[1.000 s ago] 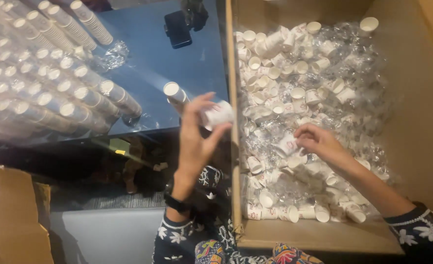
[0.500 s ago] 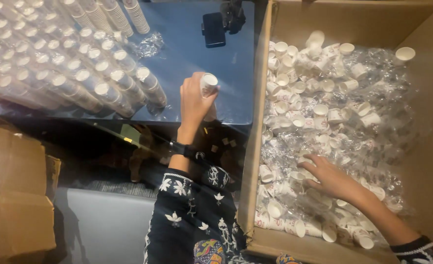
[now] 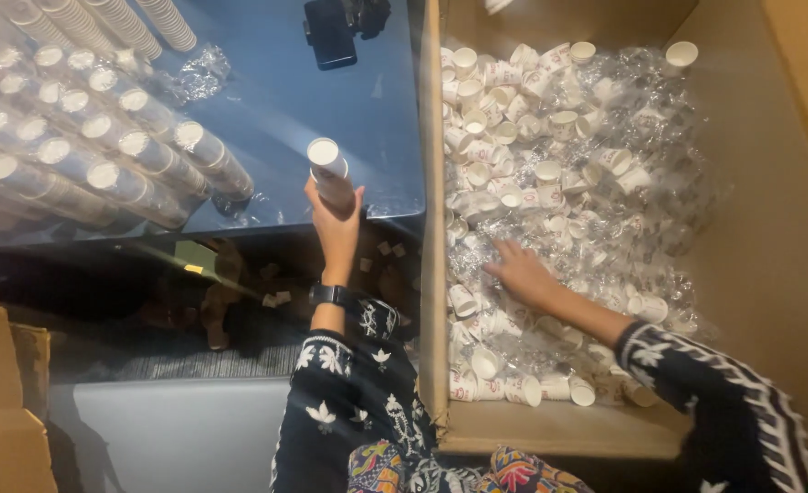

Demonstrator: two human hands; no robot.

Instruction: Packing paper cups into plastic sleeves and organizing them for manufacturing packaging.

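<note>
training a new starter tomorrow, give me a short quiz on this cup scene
1. True or false: the left hand holds a stack of paper cups over the blue table.
2. Where is the right hand?
A. on the phone
B. among loose cups and plastic wrap in the cardboard box
C. on the floor
3. How do the wrapped cup sleeves lie on the table?

Key: 1 true; 2 B; 3 on their sides, in rows.

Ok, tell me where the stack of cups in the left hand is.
Head view, centre-left: the stack of cups is in the left hand, over the blue table edge, just left of the cardboard box.
</note>
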